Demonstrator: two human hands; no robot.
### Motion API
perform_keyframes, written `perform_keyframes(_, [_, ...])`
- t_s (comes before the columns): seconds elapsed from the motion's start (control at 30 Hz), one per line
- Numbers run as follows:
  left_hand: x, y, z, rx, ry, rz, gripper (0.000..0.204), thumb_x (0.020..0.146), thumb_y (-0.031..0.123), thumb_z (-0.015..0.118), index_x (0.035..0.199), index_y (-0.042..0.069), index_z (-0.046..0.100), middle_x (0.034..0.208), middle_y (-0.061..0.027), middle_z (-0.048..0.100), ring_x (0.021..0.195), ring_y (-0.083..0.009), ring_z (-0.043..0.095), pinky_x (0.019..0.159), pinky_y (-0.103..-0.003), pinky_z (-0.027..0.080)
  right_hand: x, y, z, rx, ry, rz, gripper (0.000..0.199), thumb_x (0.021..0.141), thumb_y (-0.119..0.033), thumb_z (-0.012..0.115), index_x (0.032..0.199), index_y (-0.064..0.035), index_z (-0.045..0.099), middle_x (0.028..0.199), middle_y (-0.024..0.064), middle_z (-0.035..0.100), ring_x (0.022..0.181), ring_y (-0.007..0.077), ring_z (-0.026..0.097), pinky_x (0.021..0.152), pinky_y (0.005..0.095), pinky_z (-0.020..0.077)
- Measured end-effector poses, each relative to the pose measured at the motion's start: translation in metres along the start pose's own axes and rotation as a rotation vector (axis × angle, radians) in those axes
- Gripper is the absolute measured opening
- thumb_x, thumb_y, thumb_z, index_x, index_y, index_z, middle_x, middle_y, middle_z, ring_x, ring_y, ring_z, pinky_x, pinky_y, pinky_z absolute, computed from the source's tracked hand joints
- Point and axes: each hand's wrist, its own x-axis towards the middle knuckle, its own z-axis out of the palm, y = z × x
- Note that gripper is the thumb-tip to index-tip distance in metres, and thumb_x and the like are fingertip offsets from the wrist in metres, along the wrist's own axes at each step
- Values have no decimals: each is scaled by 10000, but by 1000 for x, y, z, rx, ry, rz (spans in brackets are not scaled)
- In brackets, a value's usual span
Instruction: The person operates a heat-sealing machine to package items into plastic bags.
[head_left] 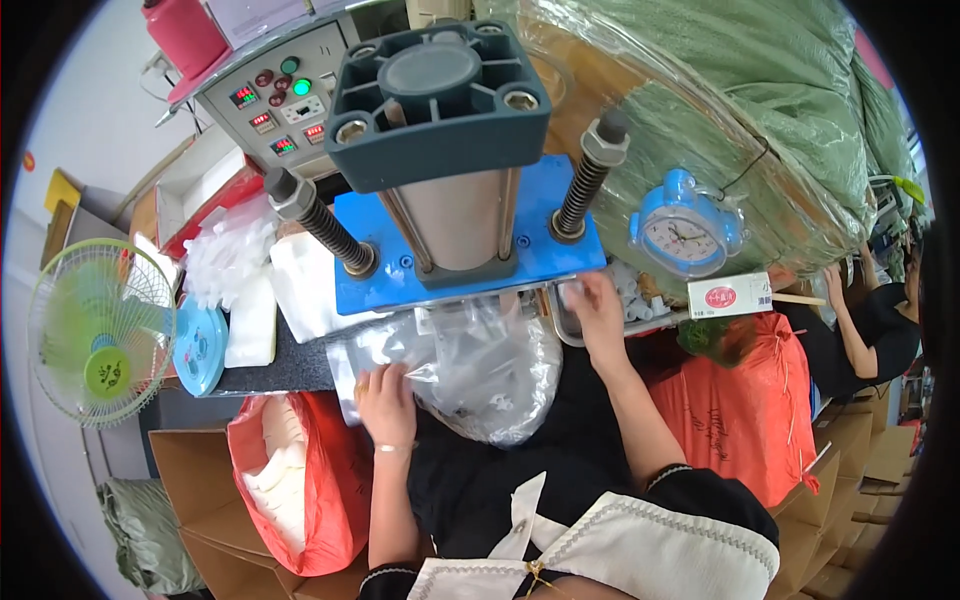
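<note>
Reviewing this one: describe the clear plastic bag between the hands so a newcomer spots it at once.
Find the big press with its blue plate. In front of the plate, between the person's left hand and right hand, is a bulging clear plastic bag. Unlike the left red bag and right red bag, it is see-through.

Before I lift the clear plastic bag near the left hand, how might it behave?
The clear plastic bag will probably be floppy, as its film lies wrinkled. It may slip, given its glossy shine. It is perhaps light, looking thin and see-through; contents are unclear.
</note>
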Motion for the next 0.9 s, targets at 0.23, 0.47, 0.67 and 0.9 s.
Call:
perform_keyframes(0.23, [21,71,-46,-463,-40,-108,126,794,84,698,798,-11,615,714,-84,625,626,-197,594,569,-285,459,-25,-62,30,194,-276,-27,236,877,-19,581,1112,-25,605,899,16,631,810,79,568,675,217,439])
perform_keyframes(0.47, [9,67,16,-979,-284,-464,168,864,141,662,903,-22,676,725,-26,656,604,-54,565,543,-202,439,-21,-39,57,-48,-528,-45,227,915,-130,568,1100,-17,635,924,105,662,898,167,616,778,280,480])
perform_keyframes(0.67, [30,57,31,-1147,-330,-581,250,891,221,633,799,-10,658,640,10,605,507,-40,497,439,-206,365,-8,-22,35,-494,-15,-346,201,849,-158,610,1002,-30,634,852,151,622,758,333,585,686,408,463])
perform_keyframes(0.9, [55,52,38,-612,-252,-359,330,840,309,672,815,-18,637,706,-64,625,588,-190,567,546,-330,444,9,22,6,-887,-76,-323,168,738,-31,562,902,-11,595,849,199,602,791,383,603,694,452,486])
